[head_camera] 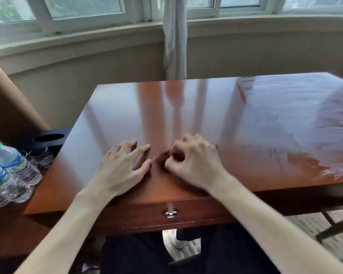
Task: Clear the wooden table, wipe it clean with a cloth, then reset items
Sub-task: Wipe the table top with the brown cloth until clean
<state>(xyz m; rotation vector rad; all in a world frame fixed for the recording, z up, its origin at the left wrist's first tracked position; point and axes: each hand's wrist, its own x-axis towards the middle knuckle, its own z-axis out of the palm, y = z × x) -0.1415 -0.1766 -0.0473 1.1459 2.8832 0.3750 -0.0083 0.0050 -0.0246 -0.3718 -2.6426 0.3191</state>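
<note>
The glossy wooden table (206,115) fills the middle of the head view and its top carries nothing but my hands. My left hand (125,165) rests flat near the front edge with fingers spread and holds nothing. Just to its right, my right hand (190,165) lies on the wood with its fingers curled under; nothing shows inside it. Pale streaks (295,119) mark the right half of the tabletop. No cloth is in sight.
Plastic water bottles (8,173) lie on a lower surface to the left, beside a black holder (48,139) and small glasses (42,157). A drawer with a metal knob (170,213) sits under the front edge. A white curtain (174,36) hangs behind the table.
</note>
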